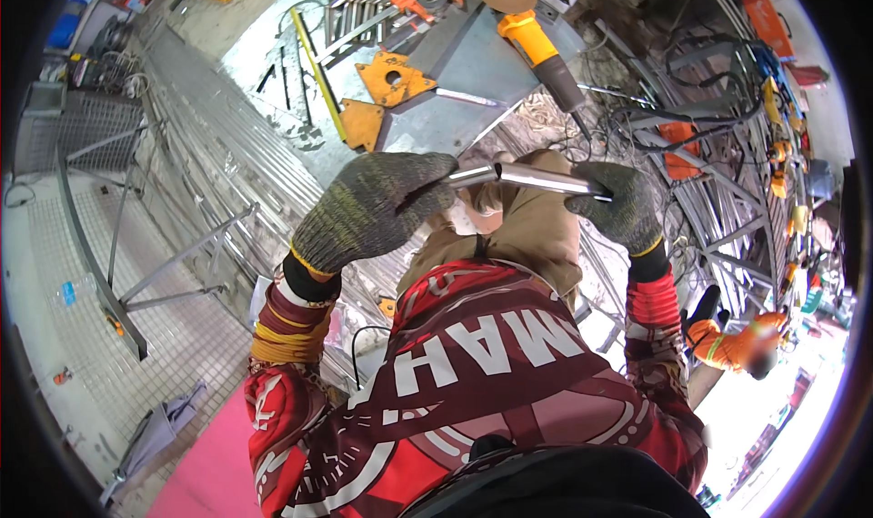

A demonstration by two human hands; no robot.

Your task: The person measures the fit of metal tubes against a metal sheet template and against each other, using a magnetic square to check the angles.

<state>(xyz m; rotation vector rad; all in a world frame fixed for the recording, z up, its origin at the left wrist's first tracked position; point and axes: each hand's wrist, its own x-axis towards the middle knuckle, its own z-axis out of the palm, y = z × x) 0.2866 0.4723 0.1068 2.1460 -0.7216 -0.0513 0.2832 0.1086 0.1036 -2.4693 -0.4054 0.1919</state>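
Note:
My left hand [368, 211], in a dark grey-green knit glove, is closed around a short shiny metal tube [474, 177]. A second short metal tube [548, 181] is gripped at its right end by my right hand [622, 207], gloved the same way. The two pieces meet at a slight angle in front of my body, above my lap. Whether they are joined I cannot tell. Beyond them, a metal worktop [486, 72] carries a yellow angle grinder [535, 50] with a brown disc, two orange magnet squares [400, 80], and a yellow straight bar [316, 72].
Orange clamps [414, 7] and metal pieces lie at the worktop's far side. Long metal bars [214, 109] cover the floor to the left. Dark cables [727, 109] and steel lengths crowd the right. A person in orange [727, 345] is at the right; a pink sheet [209, 454] lies lower left.

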